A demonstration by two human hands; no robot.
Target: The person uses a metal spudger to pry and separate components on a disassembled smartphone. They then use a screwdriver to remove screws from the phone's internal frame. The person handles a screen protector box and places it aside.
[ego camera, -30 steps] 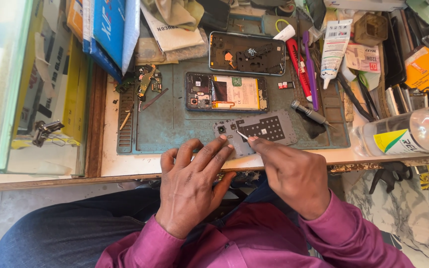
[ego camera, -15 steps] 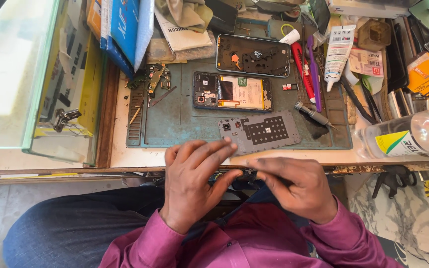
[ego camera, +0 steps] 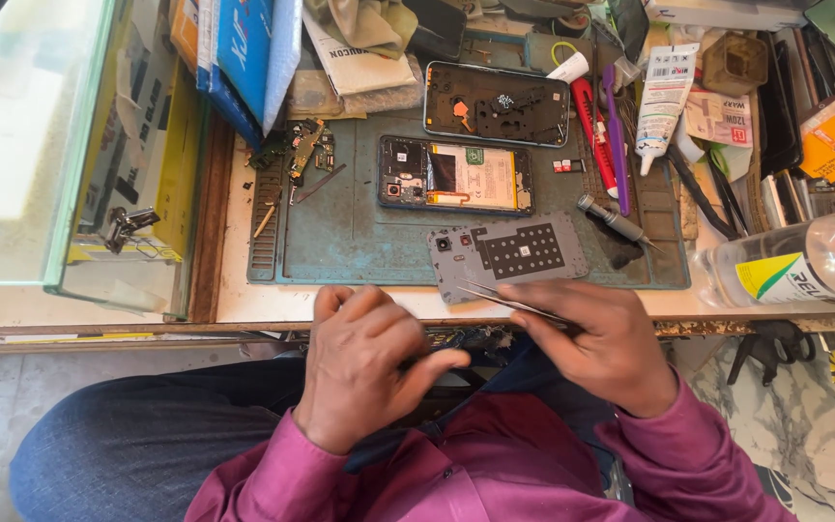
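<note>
Tweezers (ego camera: pixel 506 300) pinched in right hand (ego camera: pixel 601 348) at lower centre, near grey phone cover (ego camera: pixel 506 253); left hand (ego camera: pixel 364 362) loosely curled, holding nothing.

From my seat, my left hand (ego camera: pixel 364 362) and my right hand (ego camera: pixel 596 343), which pinches tweezers (ego camera: pixel 504 298), sit at the bench's near edge. Just ahead, the grey phone cover (ego camera: pixel 506 251) lies in the way. Bare mat (ego camera: pixel 350 237) left of it gives me open passage forward. Beyond, an opened phone (ego camera: pixel 456 176) and a dark phone frame (ego camera: pixel 495 101) block the centre. To the right, a screwdriver (ego camera: pixel 616 220), a red tool (ego camera: pixel 596 135), a purple tool (ego camera: pixel 615 135), a white tube (ego camera: pixel 657 101) and a lying bottle (ego camera: pixel 794 263) crowd the path. The glass case (ego camera: pixel 60 145) walls off the left.
</note>
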